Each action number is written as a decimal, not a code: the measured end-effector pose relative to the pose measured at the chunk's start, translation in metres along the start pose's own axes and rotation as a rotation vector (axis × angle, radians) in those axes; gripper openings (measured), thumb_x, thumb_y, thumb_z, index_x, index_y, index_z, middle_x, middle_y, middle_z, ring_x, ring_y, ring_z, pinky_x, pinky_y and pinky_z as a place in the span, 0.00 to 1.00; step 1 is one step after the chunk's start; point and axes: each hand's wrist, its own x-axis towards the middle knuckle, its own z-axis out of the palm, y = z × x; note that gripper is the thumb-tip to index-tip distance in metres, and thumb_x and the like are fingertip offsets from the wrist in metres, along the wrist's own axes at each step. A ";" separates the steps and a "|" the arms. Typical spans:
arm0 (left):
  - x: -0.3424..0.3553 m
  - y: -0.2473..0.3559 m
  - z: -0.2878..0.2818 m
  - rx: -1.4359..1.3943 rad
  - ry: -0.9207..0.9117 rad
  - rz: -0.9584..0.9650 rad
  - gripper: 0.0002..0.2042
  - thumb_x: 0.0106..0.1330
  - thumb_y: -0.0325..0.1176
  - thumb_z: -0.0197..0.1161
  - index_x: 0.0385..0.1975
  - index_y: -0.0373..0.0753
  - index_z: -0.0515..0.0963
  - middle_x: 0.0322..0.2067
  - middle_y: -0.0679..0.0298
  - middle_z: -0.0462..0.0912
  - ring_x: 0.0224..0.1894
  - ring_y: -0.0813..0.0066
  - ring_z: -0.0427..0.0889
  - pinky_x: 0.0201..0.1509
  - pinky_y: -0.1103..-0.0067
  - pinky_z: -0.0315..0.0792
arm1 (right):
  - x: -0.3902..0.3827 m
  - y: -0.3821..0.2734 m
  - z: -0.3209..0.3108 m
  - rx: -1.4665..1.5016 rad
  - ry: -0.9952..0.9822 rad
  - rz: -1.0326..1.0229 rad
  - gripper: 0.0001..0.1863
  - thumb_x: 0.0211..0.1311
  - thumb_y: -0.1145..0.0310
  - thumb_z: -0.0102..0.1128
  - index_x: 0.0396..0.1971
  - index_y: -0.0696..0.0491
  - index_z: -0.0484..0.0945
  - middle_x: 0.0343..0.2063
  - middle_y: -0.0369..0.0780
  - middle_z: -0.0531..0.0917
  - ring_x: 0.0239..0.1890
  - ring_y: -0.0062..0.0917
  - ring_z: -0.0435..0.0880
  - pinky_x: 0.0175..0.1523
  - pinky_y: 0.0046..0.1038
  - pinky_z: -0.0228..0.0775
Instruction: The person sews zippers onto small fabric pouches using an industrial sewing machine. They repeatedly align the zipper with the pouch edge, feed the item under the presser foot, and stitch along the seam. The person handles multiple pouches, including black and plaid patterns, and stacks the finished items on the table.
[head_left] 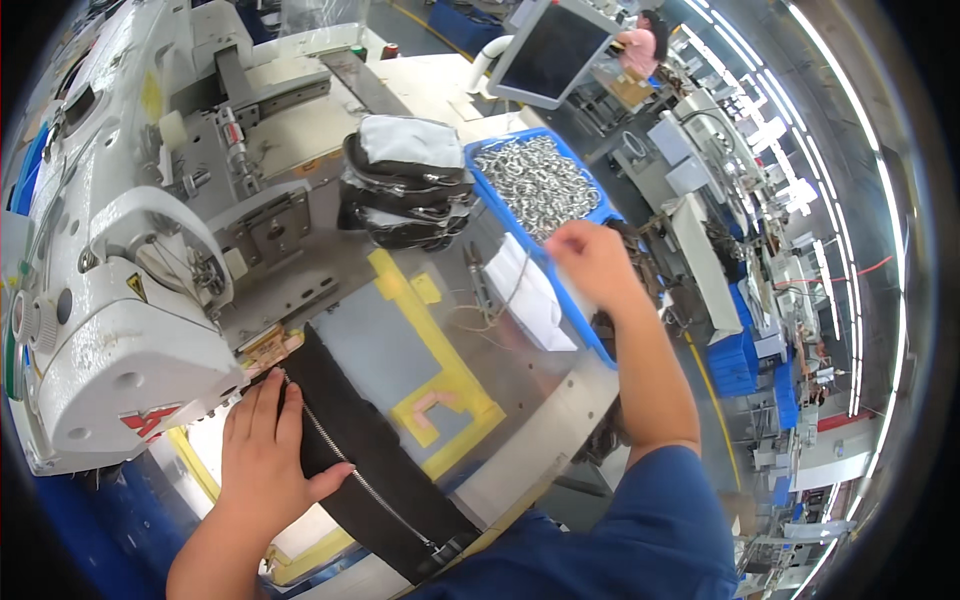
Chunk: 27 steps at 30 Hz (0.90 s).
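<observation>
My left hand [258, 465] lies flat on a strip of black fabric [345, 400], fingers stretched out beside the sewing machine head and thumb out to the side. A silver-toothed zipper [372, 492] runs along the strip, with its end near the table's front edge. Over the right side of the table, my right hand [592, 262] has its fingers curled together by the edge of a blue tray [487, 188]. Many small silver metal parts [535, 180] fill that tray. Whatever the right fingers hold, if anything, is too small and blurred to make out.
A large white sewing machine [110, 350] takes up the left. Behind the strip stands a stack of black pieces [405, 190]. Thread snips [478, 275] and folded white paper [525, 300] lie beside the tray. A monitor [555, 52] and a seated person [643, 48] are farther back.
</observation>
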 end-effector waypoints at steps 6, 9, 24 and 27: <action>-0.002 0.001 0.002 0.004 0.006 -0.004 0.52 0.45 0.57 0.83 0.67 0.28 0.72 0.71 0.41 0.70 0.70 0.41 0.70 0.74 0.51 0.65 | 0.005 0.133 -0.008 -0.222 0.135 0.174 0.18 0.59 0.63 0.76 0.46 0.58 0.89 0.39 0.47 0.92 0.40 0.34 0.91 0.51 0.35 0.82; -0.003 -0.001 0.002 0.018 0.014 0.009 0.53 0.45 0.57 0.83 0.68 0.27 0.71 0.71 0.41 0.69 0.70 0.40 0.70 0.74 0.51 0.65 | 0.003 0.150 0.008 -0.322 0.192 0.051 0.20 0.57 0.66 0.74 0.50 0.57 0.89 0.46 0.51 0.91 0.47 0.42 0.90 0.55 0.40 0.82; -0.005 -0.008 -0.005 0.017 0.054 0.058 0.48 0.53 0.61 0.77 0.64 0.25 0.74 0.67 0.40 0.73 0.67 0.42 0.73 0.71 0.56 0.69 | -0.019 -0.084 0.050 0.375 -0.083 -0.189 0.09 0.65 0.76 0.74 0.44 0.58 0.89 0.32 0.39 0.92 0.33 0.17 0.88 0.41 0.26 0.80; -0.006 -0.007 -0.002 0.043 0.092 0.109 0.44 0.57 0.61 0.73 0.63 0.26 0.77 0.64 0.42 0.77 0.66 0.45 0.77 0.72 0.57 0.70 | -0.032 -0.165 0.090 0.355 -0.244 -0.591 0.08 0.65 0.70 0.74 0.41 0.55 0.88 0.33 0.42 0.89 0.33 0.32 0.90 0.41 0.30 0.82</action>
